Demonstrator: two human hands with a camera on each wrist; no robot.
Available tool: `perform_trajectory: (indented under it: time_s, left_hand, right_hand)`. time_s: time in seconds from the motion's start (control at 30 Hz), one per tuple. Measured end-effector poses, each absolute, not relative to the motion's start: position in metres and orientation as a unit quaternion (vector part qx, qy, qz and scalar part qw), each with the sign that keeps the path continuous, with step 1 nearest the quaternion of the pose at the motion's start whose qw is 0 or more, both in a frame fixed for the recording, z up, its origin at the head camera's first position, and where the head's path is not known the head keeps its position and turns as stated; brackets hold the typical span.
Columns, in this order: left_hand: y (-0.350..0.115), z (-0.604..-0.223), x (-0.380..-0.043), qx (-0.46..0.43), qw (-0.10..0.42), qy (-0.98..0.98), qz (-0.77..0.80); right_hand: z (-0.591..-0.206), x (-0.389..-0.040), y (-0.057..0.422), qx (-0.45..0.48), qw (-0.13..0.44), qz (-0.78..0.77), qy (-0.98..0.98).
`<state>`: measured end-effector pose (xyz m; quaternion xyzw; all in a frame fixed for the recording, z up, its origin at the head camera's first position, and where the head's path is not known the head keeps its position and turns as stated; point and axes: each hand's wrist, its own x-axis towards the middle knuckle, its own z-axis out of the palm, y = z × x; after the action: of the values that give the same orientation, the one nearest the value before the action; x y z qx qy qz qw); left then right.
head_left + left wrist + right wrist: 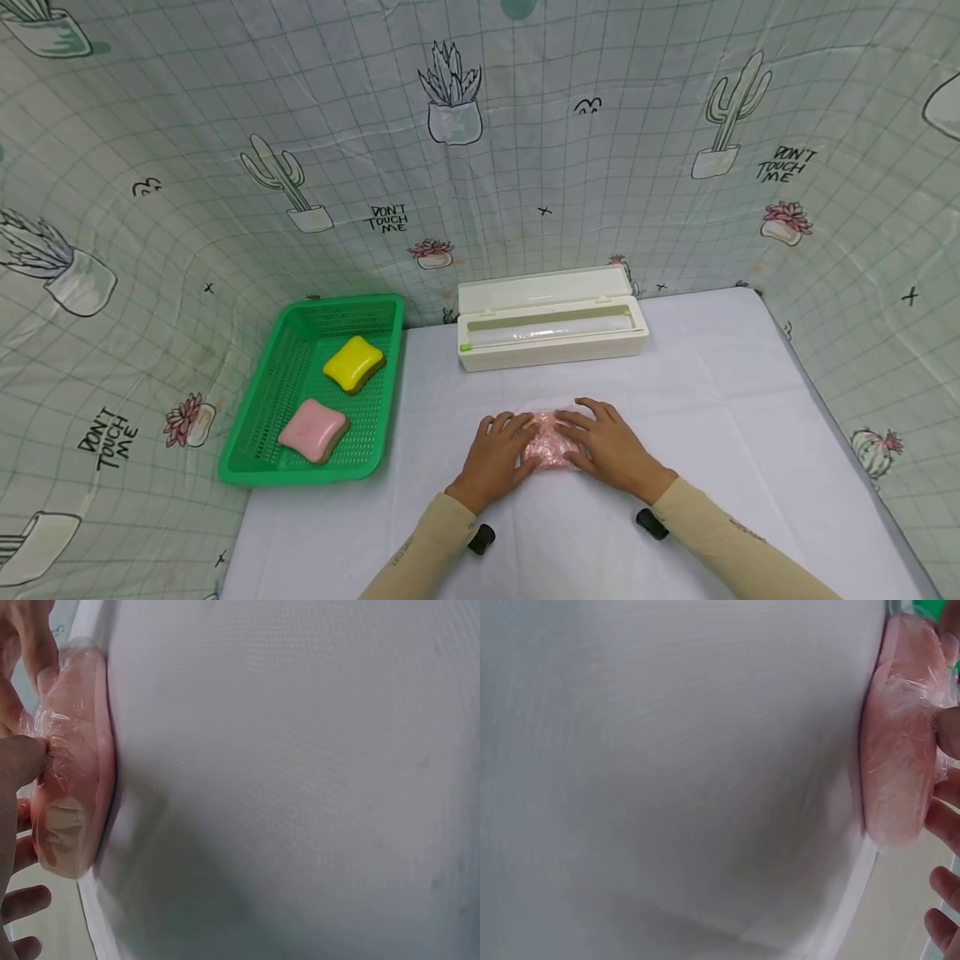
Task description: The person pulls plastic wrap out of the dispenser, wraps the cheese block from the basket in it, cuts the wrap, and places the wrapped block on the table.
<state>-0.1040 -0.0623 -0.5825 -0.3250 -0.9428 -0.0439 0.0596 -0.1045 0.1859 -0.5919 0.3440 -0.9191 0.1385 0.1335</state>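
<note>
A pink, rounded, sponge-like block [550,442] wrapped in crinkled clear plastic film lies flat on the white-covered table, between both hands. My left hand [495,457] rests at its left end, the thumb [26,759] pressing the film along the upper near side. From the right, my right hand [611,446] touches the opposite end with spread fingers and thumb. In both wrist views the film [915,697] bunches up under the fingertips. The outer fingers of each hand reach past the block without touching it.
Behind the hands stands a long white cling film dispenser [555,354], its lid raised and a roll inside. At left, a green plastic basket [300,477] holds a yellow block [352,364] and a pink block [313,429]. A patterned cloth [525,167] hangs around the table.
</note>
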Motion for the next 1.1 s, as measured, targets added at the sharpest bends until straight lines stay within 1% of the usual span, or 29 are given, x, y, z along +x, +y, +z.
perform_trajectory:
  time_s: [0.37, 0.43, 0.6, 0.73, 0.93, 1.1]
  left_hand:
    - [-0.057, -0.584, -0.1, -0.314, 0.042, -0.948, -0.025]
    - [-0.056, -0.584, -0.099, -0.319, 0.057, -0.946, -0.012]
    - [-0.051, -0.583, -0.092, -0.333, 0.116, -0.936, 0.01]
    - [-0.045, -0.582, -0.088, -0.347, 0.143, -0.927, 0.012]
    - [-0.037, -0.583, -0.086, -0.35, 0.17, -0.921, -0.009]
    - [-0.03, -0.586, -0.084, -0.346, 0.175, -0.922, -0.005]
  right_hand:
    - [-0.598, -0.104, 0.187, 0.346, 0.122, 0.157, -0.917]
    - [-0.598, -0.103, 0.187, 0.344, 0.124, 0.17, -0.915]
    - [-0.596, -0.101, 0.188, 0.338, 0.125, 0.195, -0.912]
    - [-0.591, -0.102, 0.189, 0.328, 0.12, 0.207, -0.914]
    - [-0.589, -0.108, 0.195, 0.309, 0.106, 0.208, -0.922]
    - [-0.595, -0.115, 0.2, 0.316, 0.107, 0.199, -0.922]
